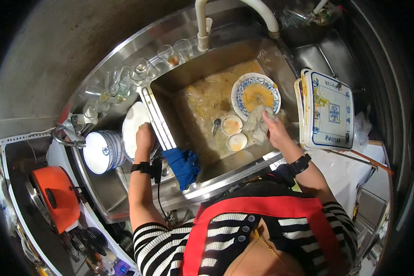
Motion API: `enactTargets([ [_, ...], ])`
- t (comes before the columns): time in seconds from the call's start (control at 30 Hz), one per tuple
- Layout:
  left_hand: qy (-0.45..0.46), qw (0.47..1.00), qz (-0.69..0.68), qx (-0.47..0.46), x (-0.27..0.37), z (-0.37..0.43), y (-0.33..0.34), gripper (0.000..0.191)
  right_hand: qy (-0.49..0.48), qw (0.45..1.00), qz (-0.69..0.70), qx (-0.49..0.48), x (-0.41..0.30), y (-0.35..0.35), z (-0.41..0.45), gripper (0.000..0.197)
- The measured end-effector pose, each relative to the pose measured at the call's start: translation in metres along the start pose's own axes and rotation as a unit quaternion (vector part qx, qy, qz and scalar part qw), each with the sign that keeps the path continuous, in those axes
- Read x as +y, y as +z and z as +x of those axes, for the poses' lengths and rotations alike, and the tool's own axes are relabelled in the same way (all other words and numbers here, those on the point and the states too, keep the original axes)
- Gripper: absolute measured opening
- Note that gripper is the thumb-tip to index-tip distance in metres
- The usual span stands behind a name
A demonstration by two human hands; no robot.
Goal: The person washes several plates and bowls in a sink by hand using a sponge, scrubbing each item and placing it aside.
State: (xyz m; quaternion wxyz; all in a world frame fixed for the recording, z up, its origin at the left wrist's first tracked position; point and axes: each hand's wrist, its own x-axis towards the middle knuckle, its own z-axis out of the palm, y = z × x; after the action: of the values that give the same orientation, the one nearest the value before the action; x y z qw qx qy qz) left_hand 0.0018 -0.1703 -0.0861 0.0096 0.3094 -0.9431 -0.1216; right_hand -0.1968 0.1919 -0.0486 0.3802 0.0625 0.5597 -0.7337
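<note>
My left hand (145,138) is at a white plate (132,120) in the left sink basin, beside a stack of white bowls with blue bands (101,151); its fingers are partly hidden. In the right basin, which holds murky water with food scraps, my right hand (276,130) grips a wet, greyish cloth (258,125). The cloth touches the lower edge of a blue-patterned plate (237,89) with orange residue. Two small white dishes (231,125) and a dark-handled utensil (216,126) lie left of the cloth.
Glasses (139,70) line the sink's back ledge below a white faucet (203,39). Soiled rectangular plates (331,114) are stacked at the right rim. A blue cloth (182,168) hangs over the divider's near end. A red-orange pot (60,198) stands at the left.
</note>
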Motion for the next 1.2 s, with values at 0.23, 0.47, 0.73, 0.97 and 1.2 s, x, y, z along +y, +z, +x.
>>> enactTargets([
  [0.23, 0.018, 0.998, 0.013, -0.053, -0.040, -0.001, 0.008, 0.032, 0.009, 1.000, -0.004, -0.015, 0.002, -0.002, -0.002, 0.035],
  [0.47, 0.033, 0.917, -0.391, -0.068, 0.147, 0.078, 0.043, 0.038, 0.021, 0.996, -0.085, 0.014, 0.011, -0.012, 0.001, 0.035],
  [0.73, 0.093, 0.930, -0.193, -0.298, 0.273, 0.118, 0.174, 0.032, 0.027, 0.996, -0.079, 0.024, 0.024, -0.032, -0.004, 0.023],
  [0.97, 0.164, 0.936, -0.146, -0.276, 0.310, 0.121, 0.231, 0.032, 0.036, 0.985, -0.155, 0.060, 0.013, -0.050, 0.002, 0.031],
  [1.2, -0.067, 0.820, -0.402, -0.402, 0.296, 0.123, 0.202, 0.017, 0.042, 0.984, -0.155, 0.080, -0.007, -0.055, 0.000, 0.034],
])
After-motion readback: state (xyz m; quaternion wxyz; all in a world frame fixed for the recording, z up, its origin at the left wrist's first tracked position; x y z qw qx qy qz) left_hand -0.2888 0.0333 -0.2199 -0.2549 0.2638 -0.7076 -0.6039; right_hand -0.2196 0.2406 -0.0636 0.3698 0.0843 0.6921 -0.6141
